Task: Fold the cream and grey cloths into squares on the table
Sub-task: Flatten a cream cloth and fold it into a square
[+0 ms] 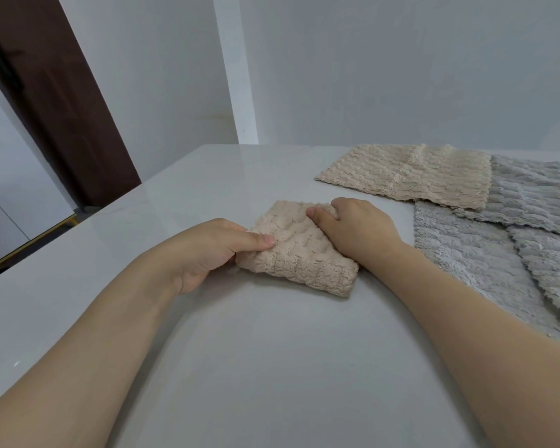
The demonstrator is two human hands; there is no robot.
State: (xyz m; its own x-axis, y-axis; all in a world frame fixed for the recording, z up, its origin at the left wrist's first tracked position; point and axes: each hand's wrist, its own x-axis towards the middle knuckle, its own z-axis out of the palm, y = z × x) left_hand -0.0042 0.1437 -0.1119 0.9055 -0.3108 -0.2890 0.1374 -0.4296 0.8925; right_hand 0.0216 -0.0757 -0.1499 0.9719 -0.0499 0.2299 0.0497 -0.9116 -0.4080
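Folded cream cloth (296,250) sits mid-tabletop, a little toward the far edge, lying between the person's two hands and touching both. Left hand (207,253) is on its left edge: thumb flat on the top face, other fingers curled under the edge, so it pinches the cloth. Right hand (353,227) is at the far right corner, thumb on top, fingers curled over the back edge; it also grips. Neither hand is nearer in any useful sense, since each already holds its own side. The bundle is a thick, near-square pad, several layers deep, nubbly texture, its slightly longer axis running from the far left corner to the near right corner, so it lies skewed to the table (272,367) edge. Near right corner bulges and is rounded, not crisp. Judgement: this cloth is at its last fold or being squared up; next move likely presses it flat or shifts it aside, which turns on both hands working along that diagonal. Toward the far right corner of the tabletop lie an unfolded cream cloth (408,176), flat, overlapping the grey cloths (485,260) beside and nearer than it; at least three grey pieces seem to overlap. These are not yet folded, so most of the task remains.
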